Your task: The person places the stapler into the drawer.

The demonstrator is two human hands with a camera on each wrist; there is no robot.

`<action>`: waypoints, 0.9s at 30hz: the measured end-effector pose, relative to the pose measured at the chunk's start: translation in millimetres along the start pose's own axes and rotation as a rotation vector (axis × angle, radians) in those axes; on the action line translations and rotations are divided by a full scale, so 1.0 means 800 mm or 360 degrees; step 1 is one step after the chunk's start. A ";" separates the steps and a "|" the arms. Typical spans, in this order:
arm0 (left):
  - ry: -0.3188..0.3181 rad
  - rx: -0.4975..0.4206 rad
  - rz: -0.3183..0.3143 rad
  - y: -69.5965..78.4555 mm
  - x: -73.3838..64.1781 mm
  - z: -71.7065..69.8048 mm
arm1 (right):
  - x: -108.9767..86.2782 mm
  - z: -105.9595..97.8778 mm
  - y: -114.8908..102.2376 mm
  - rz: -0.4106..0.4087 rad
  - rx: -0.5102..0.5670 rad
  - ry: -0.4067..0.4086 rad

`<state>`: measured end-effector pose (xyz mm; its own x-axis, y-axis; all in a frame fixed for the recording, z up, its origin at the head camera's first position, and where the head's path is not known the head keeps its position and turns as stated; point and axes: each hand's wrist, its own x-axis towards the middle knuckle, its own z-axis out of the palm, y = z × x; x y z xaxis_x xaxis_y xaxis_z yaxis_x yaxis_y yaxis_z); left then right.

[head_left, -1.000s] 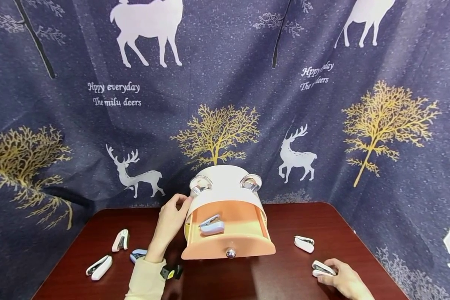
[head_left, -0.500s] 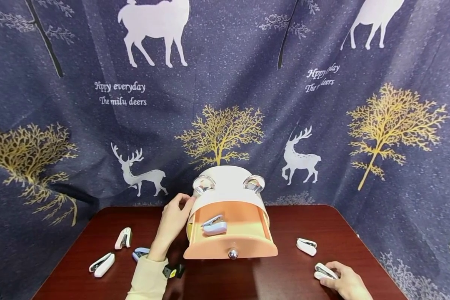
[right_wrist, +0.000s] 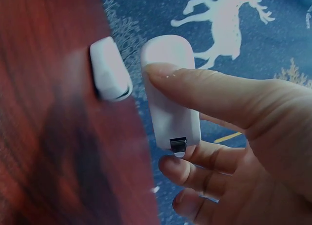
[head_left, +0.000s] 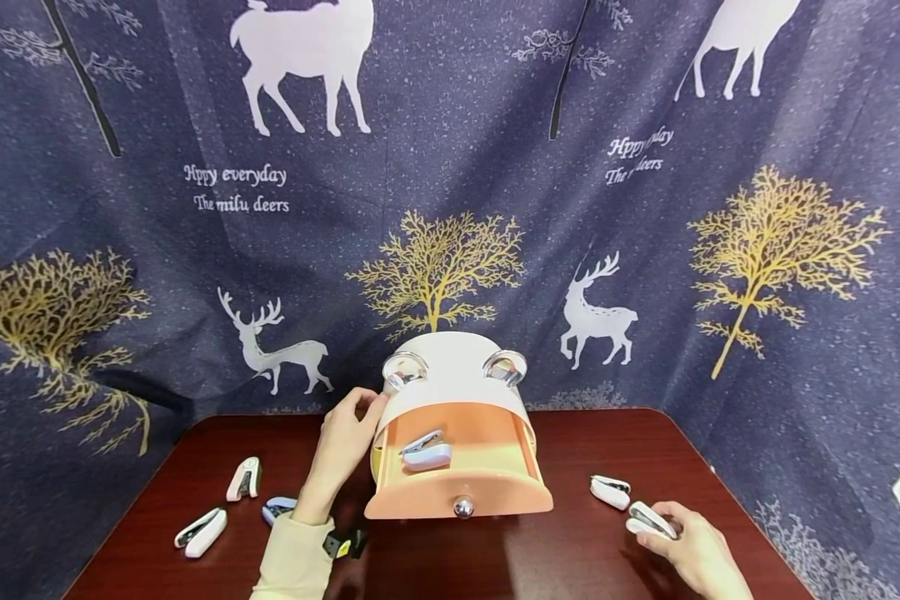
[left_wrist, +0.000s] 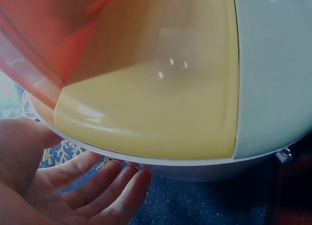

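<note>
A white drawer box (head_left: pixel 450 373) with two round shiny eyes stands at the back centre, its orange drawer (head_left: pixel 457 493) pulled out. A lilac stapler (head_left: pixel 426 451) lies inside that drawer at the left. My left hand (head_left: pixel 351 429) rests against the box's left side; its fingers stretch loosely beneath the rim beside the yellow panel (left_wrist: pixel 151 113) in the left wrist view. My right hand (head_left: pixel 692 546) pinches a white stapler (head_left: pixel 651 521) between thumb and fingers, raised off the table. Nearby, a second white stapler (head_left: pixel 611 492) lies on the table.
On the table's left side lie a pinkish-white stapler (head_left: pixel 244 479), a white stapler (head_left: pixel 201 532) and a blue stapler (head_left: pixel 277 508) partly hidden by the left forearm. The dark red table (head_left: pixel 555 550) ends at a deer-print cloth (head_left: pixel 450 167) behind it.
My right hand has lifted the white stapler off the table, slightly up and towards the other white one. The left hand stays at the box; the head view shifts a little.
</note>
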<state>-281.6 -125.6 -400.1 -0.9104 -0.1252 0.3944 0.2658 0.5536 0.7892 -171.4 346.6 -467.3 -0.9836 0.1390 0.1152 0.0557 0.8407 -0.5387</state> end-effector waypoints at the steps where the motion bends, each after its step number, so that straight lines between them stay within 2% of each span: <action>1: -0.0001 0.0000 0.0001 0.000 0.000 0.000 | 0.000 -0.001 -0.003 -0.0015 -0.0006 0.0015; 14: -0.0002 0.0002 -0.0005 -0.002 0.000 0.000 | -0.009 -0.015 -0.045 -0.0251 -0.0051 0.0275; 22: -0.0003 0.0016 -0.0006 -0.001 0.001 0.000 | -0.012 -0.015 -0.080 -0.0481 -0.0044 0.0539; 27: -0.0003 0.0004 -0.0006 0.000 0.001 0.000 | -0.016 -0.019 -0.101 -0.0570 0.0001 0.0608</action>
<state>-282.1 -125.8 -400.2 -0.9119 -0.1258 0.3906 0.2615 0.5554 0.7894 -160.8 285.1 -412.7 -0.8082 0.0238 0.5884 -0.2730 0.8701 -0.4103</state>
